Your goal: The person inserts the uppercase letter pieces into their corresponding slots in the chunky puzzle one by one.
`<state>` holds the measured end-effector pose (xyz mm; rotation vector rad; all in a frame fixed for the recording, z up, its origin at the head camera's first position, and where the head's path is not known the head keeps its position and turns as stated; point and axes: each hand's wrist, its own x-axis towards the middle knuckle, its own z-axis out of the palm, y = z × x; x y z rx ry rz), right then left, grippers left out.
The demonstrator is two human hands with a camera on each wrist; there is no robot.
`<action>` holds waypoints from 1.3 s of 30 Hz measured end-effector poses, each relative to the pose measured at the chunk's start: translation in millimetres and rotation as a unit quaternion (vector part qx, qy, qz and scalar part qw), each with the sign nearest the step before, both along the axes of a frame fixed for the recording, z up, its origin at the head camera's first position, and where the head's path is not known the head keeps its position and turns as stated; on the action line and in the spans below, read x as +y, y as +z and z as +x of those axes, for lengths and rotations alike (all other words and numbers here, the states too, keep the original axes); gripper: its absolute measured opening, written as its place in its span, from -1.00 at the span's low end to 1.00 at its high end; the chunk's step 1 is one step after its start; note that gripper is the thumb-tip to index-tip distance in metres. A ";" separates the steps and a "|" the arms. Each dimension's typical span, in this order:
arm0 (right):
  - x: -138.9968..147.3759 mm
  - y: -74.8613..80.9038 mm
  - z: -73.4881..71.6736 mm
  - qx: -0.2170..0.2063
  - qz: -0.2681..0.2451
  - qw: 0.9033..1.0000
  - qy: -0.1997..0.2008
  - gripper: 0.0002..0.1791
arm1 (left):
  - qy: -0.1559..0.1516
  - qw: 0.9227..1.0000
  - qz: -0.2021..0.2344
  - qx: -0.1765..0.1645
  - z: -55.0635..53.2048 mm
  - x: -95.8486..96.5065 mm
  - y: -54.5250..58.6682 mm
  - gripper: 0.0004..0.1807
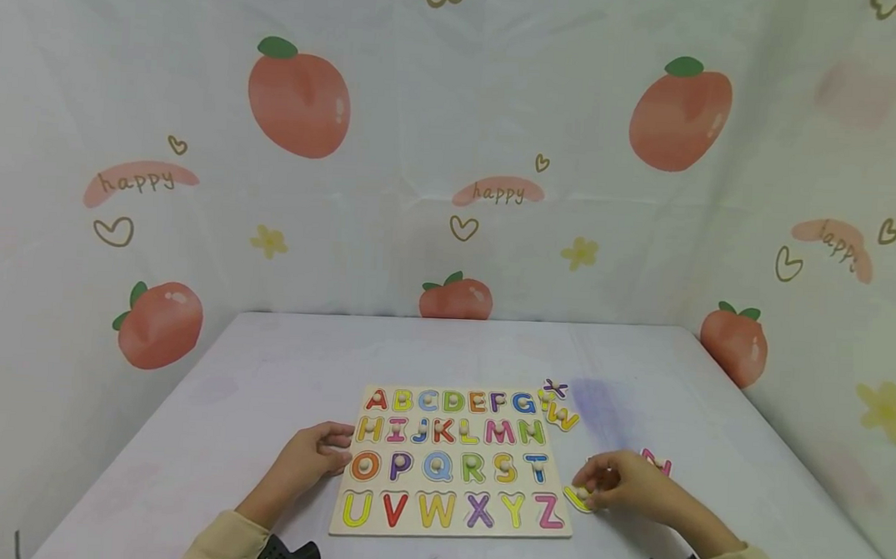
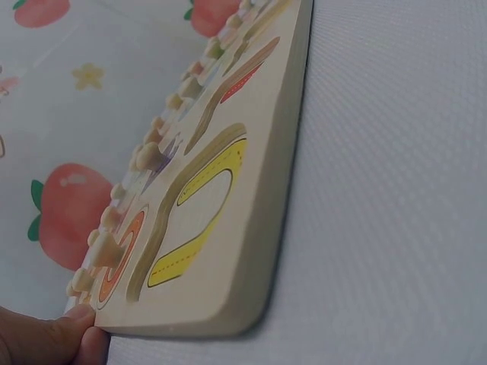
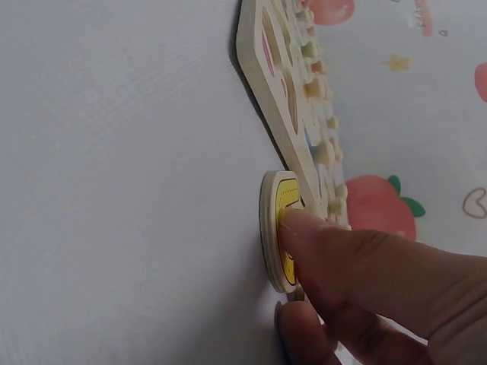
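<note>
A wooden alphabet puzzle board (image 1: pixel 452 536) lies flat on the table. Knobbed letters fill its upper three rows, while the bottom row, U to Z, shows bare printed recesses. My left hand (image 1: pixel 307 461) touches the board's left edge, its thumb (image 2: pixel 74 318) at the rim near the orange O in the left wrist view. Just off the board's lower right side, my right hand (image 1: pixel 625 485) pinches a yellow letter piece (image 1: pixel 577 499) with a curved outline, apparently the U. In the right wrist view, this piece (image 3: pixel 270 228) is seen edge-on, partly covered by thumb and fingers.
By the board's upper right corner lie a purple X piece (image 1: pixel 555 388), a yellow W piece (image 1: pixel 564 417) and another yellow piece (image 1: pixel 545 397). A pink letter piece (image 1: pixel 658 462), partly hidden, lies behind my right hand. A printed cloth backdrop (image 1: pixel 394 144) borders the white table (image 1: pixel 207 469).
</note>
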<state>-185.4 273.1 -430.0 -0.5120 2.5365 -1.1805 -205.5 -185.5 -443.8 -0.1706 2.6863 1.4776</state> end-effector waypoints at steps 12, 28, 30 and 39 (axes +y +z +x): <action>-2.8 4.1 2.9 0.012 0.022 1.000 -0.003 -0.85 | -0.004 1.000 0.001 0.005 -0.5 -1.1 -2.1 -0.54; -67.4 51.2 -3.8 0.087 0.032 0.995 -0.022 -0.79 | -0.006 1.000 0.001 0.003 1.0 0.4 0.9 -0.54; -79.0 53.2 -4.6 0.094 0.025 0.995 -0.015 -0.79 | -0.005 1.000 0.000 0.002 1.2 0.7 1.0 -0.54; -139.8 59.8 -3.2 0.095 -0.012 0.995 0.021 -0.81 | -0.003 1.000 0.003 -0.001 1.9 0.5 2.4 -0.54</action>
